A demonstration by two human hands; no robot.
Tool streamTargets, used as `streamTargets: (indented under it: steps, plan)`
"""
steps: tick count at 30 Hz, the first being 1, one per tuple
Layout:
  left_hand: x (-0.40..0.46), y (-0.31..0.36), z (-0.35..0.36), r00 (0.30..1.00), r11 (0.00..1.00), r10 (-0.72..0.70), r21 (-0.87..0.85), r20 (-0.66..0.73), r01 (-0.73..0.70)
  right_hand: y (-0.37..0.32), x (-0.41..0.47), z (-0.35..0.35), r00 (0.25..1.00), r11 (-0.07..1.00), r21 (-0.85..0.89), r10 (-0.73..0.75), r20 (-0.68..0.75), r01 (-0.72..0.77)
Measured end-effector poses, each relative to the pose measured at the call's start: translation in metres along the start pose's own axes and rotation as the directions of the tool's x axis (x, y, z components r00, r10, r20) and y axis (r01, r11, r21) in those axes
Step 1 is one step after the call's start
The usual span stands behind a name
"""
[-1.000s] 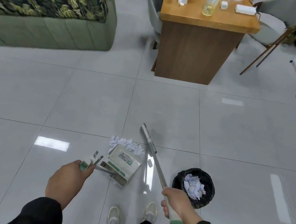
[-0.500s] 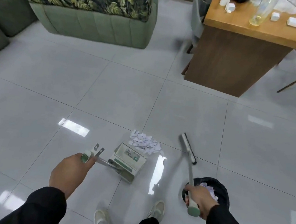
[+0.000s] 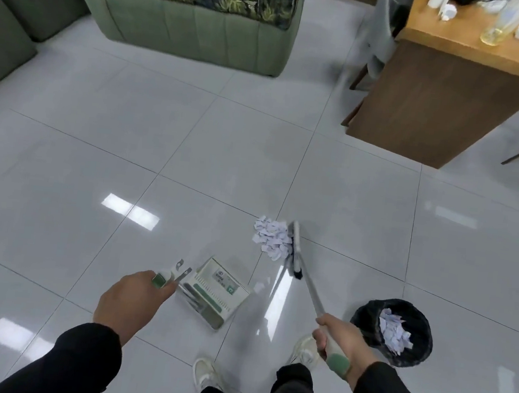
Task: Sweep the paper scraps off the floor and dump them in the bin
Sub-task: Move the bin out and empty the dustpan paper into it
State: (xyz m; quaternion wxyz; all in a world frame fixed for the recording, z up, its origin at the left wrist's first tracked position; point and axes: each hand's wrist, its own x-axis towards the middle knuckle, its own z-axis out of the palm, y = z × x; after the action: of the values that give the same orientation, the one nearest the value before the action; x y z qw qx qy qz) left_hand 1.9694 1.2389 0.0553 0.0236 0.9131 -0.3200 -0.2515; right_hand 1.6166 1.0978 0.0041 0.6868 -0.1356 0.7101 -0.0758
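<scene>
Hands (image 3: 130, 302) (image 3: 338, 337) — two — grip one dustpan (image 3: 214, 294), one broom (image 3: 295, 251).

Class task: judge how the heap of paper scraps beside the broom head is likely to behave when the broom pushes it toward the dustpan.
The paper scraps look small, thin and loose, so they are probably very light and may scatter rather than move together. The glossy floor tiles suggest they should slide easily. One scrap already lies apart near the dustpan, so strays seem likely.
</scene>
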Motion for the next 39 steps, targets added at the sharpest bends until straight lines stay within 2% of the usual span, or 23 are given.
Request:
streamTargets:
  steps: [6,13,16,19,26,30,34,39]
  plan:
    - [0.012,-0.051,-0.007,0.999,1.0,0.019,0.015,0.04,-0.019,0.048,-0.059,0.055,1.0,0.999,0.042,0.0,0.007,0.0]
    - [0.028,-0.079,-0.016,0.998,0.998,0.06,-0.017,0.031,-0.059,0.077,-0.1,0.132,0.996,0.944,0.321,0.066,0.064,-0.083]
    - [0.032,-0.09,-0.02,0.998,0.998,0.058,-0.007,0.033,-0.057,0.072,-0.09,0.165,0.984,0.851,0.494,0.144,0.103,-0.177]
    - [0.032,-0.102,-0.02,0.997,0.997,0.067,0.021,0.033,-0.068,0.059,-0.084,0.203,0.97,0.73,0.64,0.15,0.191,-0.239]
    - [0.036,-0.118,-0.014,0.995,0.997,0.076,0.018,0.06,-0.077,0.036,-0.067,0.234,0.971,0.642,0.734,0.075,0.225,-0.22]
    - [0.044,-0.123,-0.014,0.996,0.997,0.072,0.0,0.056,-0.072,0.031,-0.071,0.218,0.968,0.683,0.707,0.002,0.252,-0.185]
    - [0.051,-0.119,-0.01,0.995,0.997,0.077,-0.02,0.058,-0.076,0.033,-0.09,0.182,0.978,0.84,0.532,-0.013,0.21,-0.103]
    - [0.073,-0.101,-0.005,0.993,0.995,0.071,-0.078,0.091,-0.064,0.014,-0.107,0.137,0.995,0.956,0.294,-0.048,0.089,0.02]
